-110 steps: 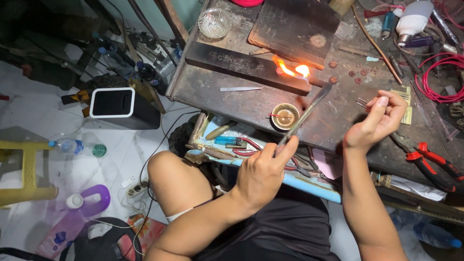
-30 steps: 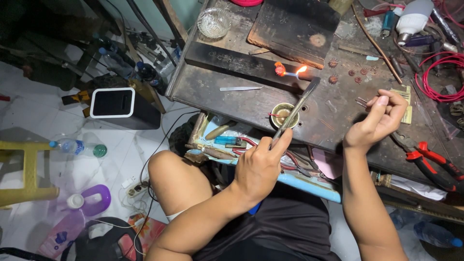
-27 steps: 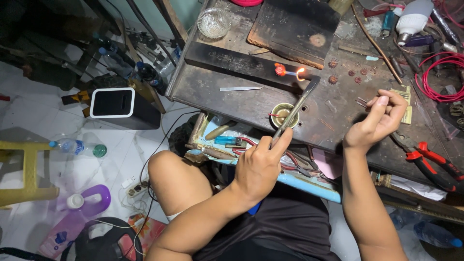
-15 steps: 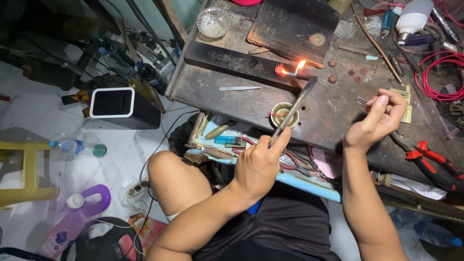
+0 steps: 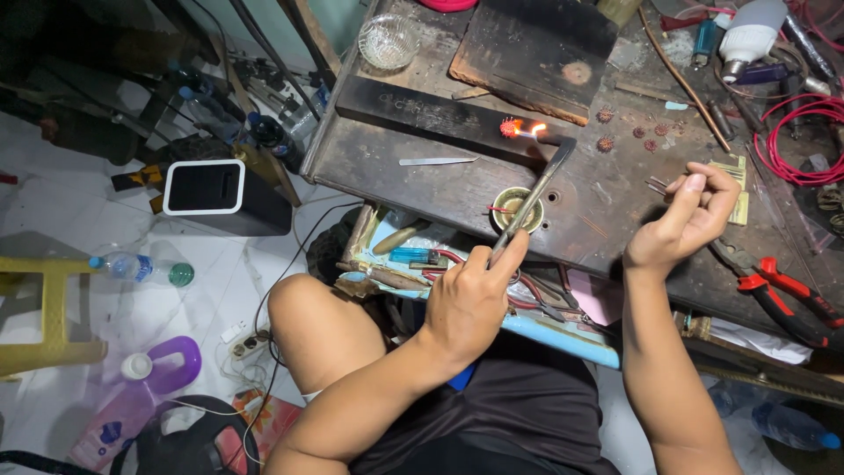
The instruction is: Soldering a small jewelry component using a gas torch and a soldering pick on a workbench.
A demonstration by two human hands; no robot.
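The flame at the tip of the torch (image 5: 534, 192) is now narrower than 3.7 s ago, and it is played on 1 small spiky piece (image 5: 509, 128), which glows red on the dark block (image 5: 422, 114); the heat is judged to be taking hold there. The torch is held in the closed grip of the left hand (image 5: 470, 303), its nozzle passing over the small brass cup (image 5: 515, 208). The right hand (image 5: 686, 220) is unmoved, with tweezers (image 5: 659, 184) pinched between thumb and fingers, well apart from the flame. 4 more spiky pieces (image 5: 607, 143) lie unheated on the tabletop (image 5: 369, 167). A flat metal strip (image 5: 437, 161) lies near the block, red-handled pliers (image 5: 782, 295) to the right. Nothing stands between torch and piece.
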